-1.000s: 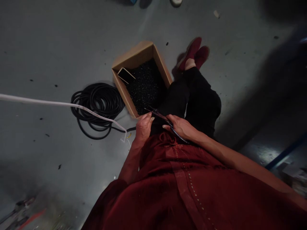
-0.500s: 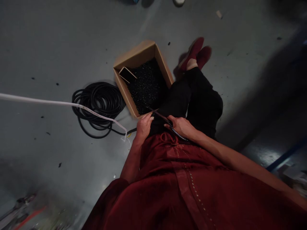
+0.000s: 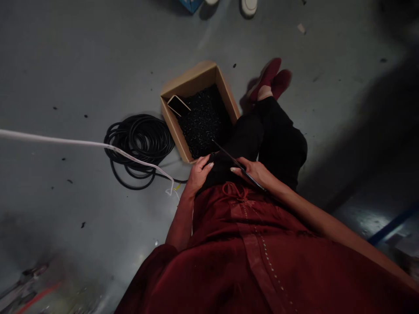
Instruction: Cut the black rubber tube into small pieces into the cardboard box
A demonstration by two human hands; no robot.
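Observation:
The fingers of my left hand [image 3: 199,173] are closed round a length of black hose [image 3: 213,155], whose end shows just past the fingertips. From this hand the hose trails left to a large coil [image 3: 140,139] on the floor. My right hand [image 3: 253,171] grips a long cutting tool [image 3: 229,156] with a thin dark blade; whether it has a second blade I cannot tell. Its tip points over the near edge of a cardboard box [image 3: 178,138]. Inside the box lie many small black pieces [image 3: 203,115], with a cardboard flap at the left.
A white cord [image 3: 65,141] crosses from the left above the coil and ends near a yellow bit [image 3: 177,187]. My crossed legs [image 3: 278,131] lie right of the box. Another person's white shoe [image 3: 249,6] and a blue object [image 3: 190,5] are at the top.
The view has shifted slightly, so the floor things sit lower and further right. The blade tip has moved away from the hose end, to the upper right. Both hands keep their hold.

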